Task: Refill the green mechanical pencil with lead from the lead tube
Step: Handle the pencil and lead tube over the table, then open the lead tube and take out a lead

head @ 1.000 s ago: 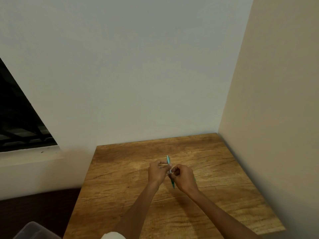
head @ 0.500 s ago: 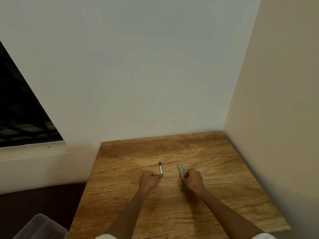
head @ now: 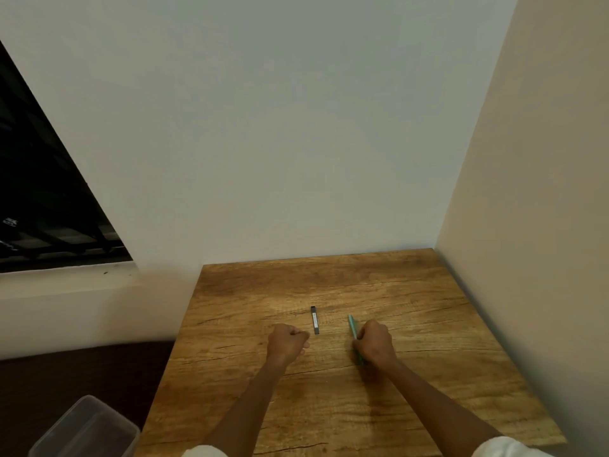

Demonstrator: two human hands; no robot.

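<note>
A slim dark lead tube (head: pixel 315 320) with a pale label lies flat on the wooden table (head: pixel 412 291), pointing away from me. My left hand (head: pixel 288 344) rests just left of its near end as a closed fist, apart from the tube. My right hand (head: pixel 374 343) is closed around the green mechanical pencil (head: pixel 352 325), whose far end sticks out past the fingers while a short bit shows below the hand. The pencil lies low on the table, to the right of the tube.
Walls close off the table at the back and on the right (head: pixel 527 225). A dark window (head: pixel 39 199) is at the left. A clear plastic container (head: pixel 85 430) stands on the dark floor beside the table's near left corner.
One second ago both hands were together on the pencil. They have moved apart; the lead tube now lies on the table by my left hand, and my right hand keeps the pencil lower down.
</note>
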